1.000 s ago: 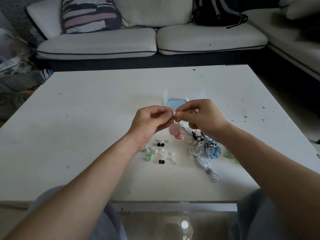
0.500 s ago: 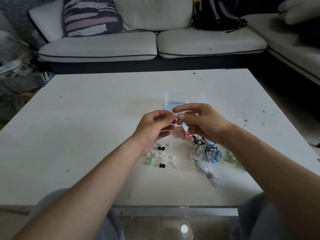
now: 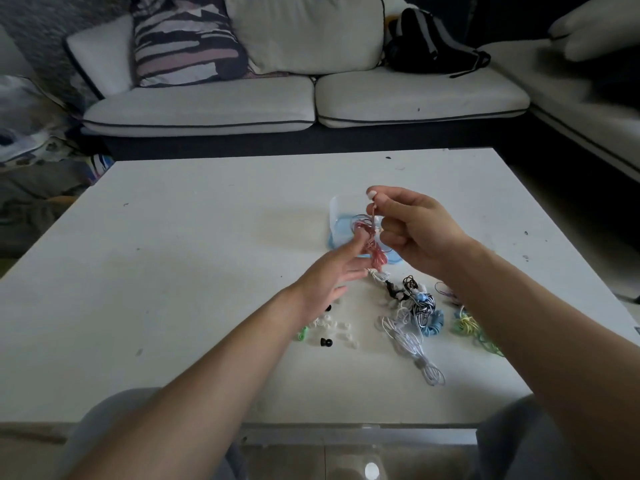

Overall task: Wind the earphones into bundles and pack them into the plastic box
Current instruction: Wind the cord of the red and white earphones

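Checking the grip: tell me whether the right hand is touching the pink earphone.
Touching. Head view: right hand pinches the pink earphone just below its bud.

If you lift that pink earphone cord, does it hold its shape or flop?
Probably floppy: the pink earphone cord droops in loose loops below the right hand pinching it. Likely very light, since a fingertip pinch carries it. It may snag easily, judging by the tangled pile of earphones nearby.

Dim room; hands (image 3: 381, 251) perhaps motion-blurred; wide-angle edge distortion.
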A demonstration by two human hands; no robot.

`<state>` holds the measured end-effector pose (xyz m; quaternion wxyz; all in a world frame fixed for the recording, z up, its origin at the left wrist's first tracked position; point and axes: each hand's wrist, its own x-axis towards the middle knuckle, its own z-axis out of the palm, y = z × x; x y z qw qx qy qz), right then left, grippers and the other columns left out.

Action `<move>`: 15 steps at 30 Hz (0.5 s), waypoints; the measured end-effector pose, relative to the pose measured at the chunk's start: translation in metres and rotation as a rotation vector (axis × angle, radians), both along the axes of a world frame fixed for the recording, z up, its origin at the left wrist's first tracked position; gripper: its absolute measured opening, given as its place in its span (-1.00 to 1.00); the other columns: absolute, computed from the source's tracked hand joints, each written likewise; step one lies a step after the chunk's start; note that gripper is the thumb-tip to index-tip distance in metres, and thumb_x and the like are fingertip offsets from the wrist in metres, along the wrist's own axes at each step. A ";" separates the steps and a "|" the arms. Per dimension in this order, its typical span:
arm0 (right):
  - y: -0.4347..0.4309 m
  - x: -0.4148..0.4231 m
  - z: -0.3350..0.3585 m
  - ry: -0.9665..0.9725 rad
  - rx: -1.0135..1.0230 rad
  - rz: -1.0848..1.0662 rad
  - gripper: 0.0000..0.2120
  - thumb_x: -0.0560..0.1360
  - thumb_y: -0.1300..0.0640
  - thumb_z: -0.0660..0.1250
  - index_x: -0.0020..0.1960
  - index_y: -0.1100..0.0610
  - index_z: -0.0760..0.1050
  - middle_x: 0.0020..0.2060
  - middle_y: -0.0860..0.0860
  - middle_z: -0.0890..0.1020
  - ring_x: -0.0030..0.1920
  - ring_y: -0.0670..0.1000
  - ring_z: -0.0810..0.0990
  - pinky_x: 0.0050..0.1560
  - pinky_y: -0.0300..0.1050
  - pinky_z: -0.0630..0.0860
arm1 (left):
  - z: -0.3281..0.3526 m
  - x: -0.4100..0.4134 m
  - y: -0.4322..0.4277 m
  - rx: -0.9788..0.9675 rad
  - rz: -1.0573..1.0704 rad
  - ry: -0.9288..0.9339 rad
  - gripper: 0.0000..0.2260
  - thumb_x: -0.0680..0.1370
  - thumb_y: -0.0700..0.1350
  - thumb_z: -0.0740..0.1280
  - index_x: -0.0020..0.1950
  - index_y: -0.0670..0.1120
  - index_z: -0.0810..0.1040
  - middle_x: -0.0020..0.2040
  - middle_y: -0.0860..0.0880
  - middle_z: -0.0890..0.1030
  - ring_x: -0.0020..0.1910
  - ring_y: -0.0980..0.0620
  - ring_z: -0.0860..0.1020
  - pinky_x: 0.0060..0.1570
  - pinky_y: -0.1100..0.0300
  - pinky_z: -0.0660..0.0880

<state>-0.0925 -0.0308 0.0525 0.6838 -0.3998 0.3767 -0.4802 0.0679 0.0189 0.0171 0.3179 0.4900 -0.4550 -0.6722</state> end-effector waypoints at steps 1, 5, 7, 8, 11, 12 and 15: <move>-0.005 -0.001 0.002 -0.021 0.013 -0.015 -0.90 0.60 0.28 0.29 0.05 0.24 0.58 -0.29 0.07 0.55 -0.53 -0.12 0.15 -0.52 -0.29 0.17 | 0.002 -0.003 -0.002 -0.043 0.016 -0.012 -0.54 0.43 0.30 0.33 0.25 0.11 0.55 0.13 0.13 0.67 0.24 0.08 0.56 0.31 -0.04 0.27; -0.026 -0.005 0.007 -0.081 0.052 -0.081 -0.89 0.61 0.26 0.29 0.10 0.24 0.55 -0.30 0.05 0.56 -0.52 -0.12 0.15 -0.51 -0.30 0.20 | 0.002 -0.008 -0.013 -0.078 0.094 0.097 -0.66 0.51 -0.13 0.47 0.27 -0.07 0.53 0.03 -0.05 0.69 -0.03 -0.02 0.65 0.11 0.02 0.51; -0.037 -0.005 0.008 -0.097 0.060 -0.108 -0.89 0.61 0.25 0.28 0.10 0.24 0.53 -0.31 0.04 0.56 -0.52 -0.12 0.16 -0.51 -0.30 0.21 | 0.006 -0.007 -0.021 -0.082 0.124 0.105 -0.72 0.52 -0.13 0.46 0.21 -0.09 0.56 -0.04 -0.05 0.70 -0.12 -0.03 0.65 -0.02 0.07 0.55; -0.044 -0.003 0.009 -0.101 0.063 -0.116 -0.91 0.62 0.25 0.28 0.09 0.23 0.53 -0.31 0.04 0.55 -0.52 -0.12 0.16 -0.51 -0.30 0.20 | 0.008 -0.007 -0.029 -0.085 0.161 0.086 -0.76 0.51 -0.12 0.46 0.15 -0.08 0.57 -0.06 -0.05 0.71 -0.16 -0.02 0.65 -0.09 0.11 0.56; -0.066 0.003 0.009 -0.056 0.099 -0.165 -0.94 0.60 0.26 0.30 0.04 0.20 0.54 -0.31 0.05 0.55 -0.51 -0.10 0.17 -0.50 -0.28 0.18 | 0.015 -0.001 -0.058 -0.129 0.331 -0.019 -0.79 0.49 -0.11 0.49 0.06 -0.09 0.56 -0.07 -0.12 0.71 -0.27 -0.01 0.64 -0.28 0.19 0.56; -0.075 0.005 0.007 -0.026 0.124 -0.195 -0.95 0.60 0.26 0.31 0.02 0.19 0.54 -0.30 0.06 0.55 -0.51 -0.10 0.18 -0.49 -0.27 0.18 | 0.015 0.001 -0.071 -0.177 0.379 -0.103 -0.79 0.48 -0.09 0.51 0.04 -0.09 0.55 -0.08 -0.11 0.72 -0.29 0.00 0.63 -0.30 0.20 0.55; -0.098 0.008 -0.007 0.081 0.234 -0.295 -0.96 0.57 0.28 0.32 -0.04 0.20 0.55 -0.29 0.10 0.57 -0.51 -0.08 0.24 -0.49 -0.25 0.20 | 0.004 0.006 -0.105 -0.413 0.404 -0.579 -0.81 0.45 0.07 0.50 -0.09 0.02 0.56 -0.17 0.04 0.70 -0.25 0.06 0.63 -0.21 0.19 0.52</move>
